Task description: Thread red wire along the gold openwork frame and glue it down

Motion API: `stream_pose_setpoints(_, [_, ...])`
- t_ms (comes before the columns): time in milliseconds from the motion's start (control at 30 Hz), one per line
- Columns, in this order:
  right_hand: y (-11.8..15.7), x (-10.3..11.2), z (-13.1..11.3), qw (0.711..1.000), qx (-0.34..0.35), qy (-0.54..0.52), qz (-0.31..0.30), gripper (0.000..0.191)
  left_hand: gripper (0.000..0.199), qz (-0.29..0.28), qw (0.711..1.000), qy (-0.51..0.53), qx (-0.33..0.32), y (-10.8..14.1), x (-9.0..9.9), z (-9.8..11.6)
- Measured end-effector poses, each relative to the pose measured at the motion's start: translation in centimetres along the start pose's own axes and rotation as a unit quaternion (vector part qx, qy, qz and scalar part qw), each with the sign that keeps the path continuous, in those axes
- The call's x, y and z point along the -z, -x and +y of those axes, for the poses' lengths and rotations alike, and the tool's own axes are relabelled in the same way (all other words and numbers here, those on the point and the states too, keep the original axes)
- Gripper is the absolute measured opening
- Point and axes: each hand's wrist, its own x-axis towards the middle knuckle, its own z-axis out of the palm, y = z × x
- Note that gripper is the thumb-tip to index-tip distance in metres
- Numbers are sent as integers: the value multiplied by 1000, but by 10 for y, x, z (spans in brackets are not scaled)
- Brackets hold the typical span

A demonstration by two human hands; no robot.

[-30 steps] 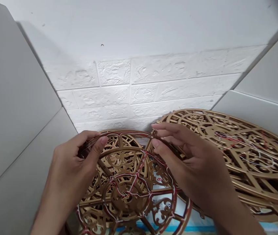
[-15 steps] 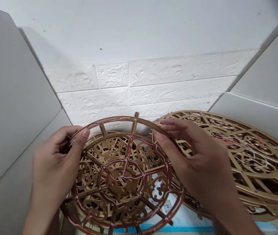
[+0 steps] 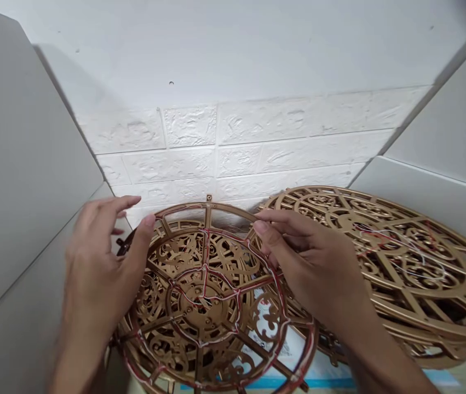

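A round gold openwork frame (image 3: 215,317) with spokes and scroll shapes lies tilted in front of me, red and white wires running along its ring and spokes. My right hand (image 3: 318,268) pinches its upper right rim between thumb and fingers. My left hand (image 3: 97,273) is beside the upper left rim, thumb and fingers spread apart; the fingertips are not closed round the rim. Beneath the wired frame, more gold openwork pieces (image 3: 183,241) show through the gaps.
At the right lies a stack of larger gold openwork discs (image 3: 405,230), with loose red and white wires on top. A white and blue printed sheet (image 3: 327,377) lies under the pieces. A white brick-patterned wall (image 3: 249,158) stands behind, with grey side panels (image 3: 23,164) left and right.
My left hand has let go of the frame's rim and opened. The frame has tipped lower and shifted slightly, while my right hand stays on its rim, a little further left.
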Motion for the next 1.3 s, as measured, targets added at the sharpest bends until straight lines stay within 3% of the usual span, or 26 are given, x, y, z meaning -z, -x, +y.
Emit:
stream_pose_setpoints(100, [1,-1,0,1000,-4,0,-24,19,22,31,990,-38,-131,3,1,8])
stream_pose_setpoints(233, [1,-2,-2,1000,-4,-14,-23,19,8,-49,972,21,-230,9,0,19])
stream_pose_setpoints(400, [0,-2,-6,999,-15,-28,-26,19,15,-105,966,-2,-236,16,-11,22])
stream_pose_setpoints(533, [0,-2,-6,998,-34,-46,-27,18,21,-109,962,-54,-244,19,-18,22])
stream_pose_setpoints(933, [-5,4,-15,991,-84,-99,-36,13,22,-39,972,-77,-216,19,-6,25])
stream_pose_setpoints(1133, [-7,11,-8,990,-56,-120,-46,12,24,10,994,-85,-75,16,6,14])
stream_pose_setpoints(1300, [-6,9,-8,986,-67,-141,-52,14,38,-8,996,-77,41,13,4,9])
